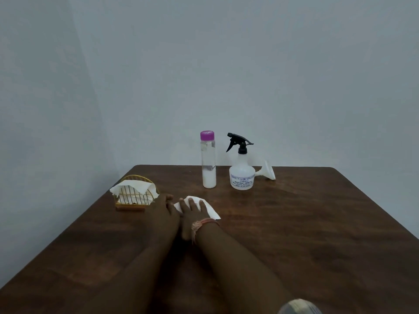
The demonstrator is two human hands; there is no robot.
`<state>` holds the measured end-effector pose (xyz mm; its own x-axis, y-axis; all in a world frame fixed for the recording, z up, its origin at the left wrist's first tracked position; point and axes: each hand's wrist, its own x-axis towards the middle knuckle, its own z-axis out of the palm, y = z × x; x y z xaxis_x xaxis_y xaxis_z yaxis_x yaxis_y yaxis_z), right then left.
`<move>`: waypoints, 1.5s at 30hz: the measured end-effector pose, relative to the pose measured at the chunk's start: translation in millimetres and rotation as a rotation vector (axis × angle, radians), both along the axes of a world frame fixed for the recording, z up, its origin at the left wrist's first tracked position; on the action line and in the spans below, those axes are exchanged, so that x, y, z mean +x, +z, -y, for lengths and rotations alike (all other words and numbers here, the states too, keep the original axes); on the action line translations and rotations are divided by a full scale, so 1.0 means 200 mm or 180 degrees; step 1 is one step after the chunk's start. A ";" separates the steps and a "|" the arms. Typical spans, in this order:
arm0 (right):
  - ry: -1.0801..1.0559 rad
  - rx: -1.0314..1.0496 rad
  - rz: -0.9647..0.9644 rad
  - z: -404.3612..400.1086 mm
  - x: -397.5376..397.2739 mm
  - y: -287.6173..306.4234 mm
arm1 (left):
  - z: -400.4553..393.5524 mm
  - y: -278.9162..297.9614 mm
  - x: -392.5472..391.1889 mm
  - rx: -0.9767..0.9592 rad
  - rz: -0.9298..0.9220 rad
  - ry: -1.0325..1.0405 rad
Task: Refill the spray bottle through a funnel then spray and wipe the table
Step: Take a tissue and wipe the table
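Standing upright, spray bottle (242,175), nozzle pointing left; funnel (267,171) sideways behind.

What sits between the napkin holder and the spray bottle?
In the head view, the purple-capped bottle stands between the napkin holder and the spray bottle.

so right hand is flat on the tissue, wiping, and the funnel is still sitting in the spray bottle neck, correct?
Not quite. The head view shows the funnel lying on its side on the table, behind the spray bottle, whose black trigger head is on. The rest holds: the right hand lies flat on the tissue.
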<state>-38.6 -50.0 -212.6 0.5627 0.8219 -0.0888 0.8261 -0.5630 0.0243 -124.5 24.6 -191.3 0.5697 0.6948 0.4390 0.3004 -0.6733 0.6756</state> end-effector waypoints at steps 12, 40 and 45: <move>-0.1255 0.0656 -0.0435 0.30 0.14 -0.01 | 0.15 0.05 0.07 0.0145 -0.0176 -0.0105; -0.1477 0.0548 -0.0354 0.35 0.30 0.02 | 0.18 0.03 0.09 0.0449 -0.0601 0.0050; -0.0833 0.0567 -0.0386 0.21 0.09 0.01 | 0.14 0.08 0.06 0.0398 -0.0454 0.0257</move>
<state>-20.7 -92.4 -210.1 0.7509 0.6595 -0.0359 0.6438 -0.7430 -0.1831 -113.2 -3.5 -174.7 0.5769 0.6860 0.4435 0.4436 -0.7190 0.5351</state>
